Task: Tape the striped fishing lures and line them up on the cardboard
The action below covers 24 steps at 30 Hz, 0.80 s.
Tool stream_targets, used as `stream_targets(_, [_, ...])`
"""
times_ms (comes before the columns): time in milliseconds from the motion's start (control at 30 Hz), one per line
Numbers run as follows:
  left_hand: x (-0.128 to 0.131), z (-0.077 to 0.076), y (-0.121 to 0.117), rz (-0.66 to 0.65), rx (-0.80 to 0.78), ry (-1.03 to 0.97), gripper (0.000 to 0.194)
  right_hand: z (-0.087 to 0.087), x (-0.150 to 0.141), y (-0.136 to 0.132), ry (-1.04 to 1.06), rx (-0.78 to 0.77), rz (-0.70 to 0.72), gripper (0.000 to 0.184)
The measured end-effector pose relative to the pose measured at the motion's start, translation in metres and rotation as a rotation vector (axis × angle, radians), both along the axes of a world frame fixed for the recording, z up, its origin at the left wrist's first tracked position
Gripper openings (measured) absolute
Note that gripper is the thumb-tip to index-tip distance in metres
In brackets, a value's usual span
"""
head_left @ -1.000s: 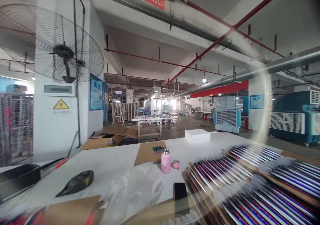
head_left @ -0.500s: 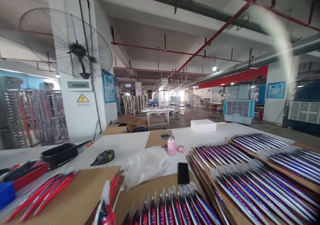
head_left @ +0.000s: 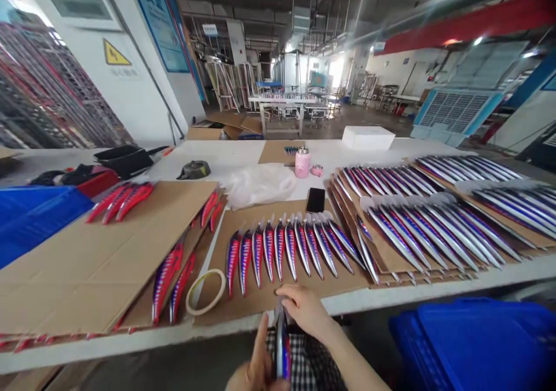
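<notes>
Both my hands meet at the bottom middle, below the table's front edge. My right hand (head_left: 304, 313) is closed around the top of a striped fishing lure (head_left: 282, 344) with red, purple and silver bands. My left hand (head_left: 256, 362) grips the same lure lower down, fingers pressed to it. Just beyond, a row of several like lures (head_left: 286, 249) lies on a cardboard sheet (head_left: 260, 298). A tape ring (head_left: 205, 291) rests to their left.
More cardboard sheets with lures (head_left: 417, 229) cover the right of the white table (head_left: 234, 153). Red lures (head_left: 119, 200) lie at left. A phone (head_left: 315, 200), pink bottle (head_left: 302, 163), plastic bag (head_left: 260, 183) and blue crates (head_left: 478, 344) are around.
The view has tipped down from the hall and ceiling to the table's front edge. My two hands, unseen before, now show holding a lure.
</notes>
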State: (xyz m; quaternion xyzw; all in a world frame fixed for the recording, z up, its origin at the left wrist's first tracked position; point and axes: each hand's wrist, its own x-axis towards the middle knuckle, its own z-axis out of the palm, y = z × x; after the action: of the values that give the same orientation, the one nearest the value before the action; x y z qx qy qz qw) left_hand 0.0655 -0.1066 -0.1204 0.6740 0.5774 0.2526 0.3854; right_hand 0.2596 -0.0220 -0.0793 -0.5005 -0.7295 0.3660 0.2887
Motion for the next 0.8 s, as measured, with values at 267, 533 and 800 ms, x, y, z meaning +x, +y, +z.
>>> stream_targets(267, [0.002,0.036,0.087,-0.303,0.368,0.028,0.072,0.014,0.009,0.002,0.036,0.029,0.142,0.046])
stream_targets(533, [0.010,0.031,0.096,-0.384,0.395,0.033,0.054,0.013,0.004,0.001,-0.040,0.028,0.077,0.024])
stream_targets(800, [0.021,0.027,0.083,-0.196,0.318,-0.012,0.055,-0.002,-0.001,-0.007,-0.139,0.057,-0.025,0.022])
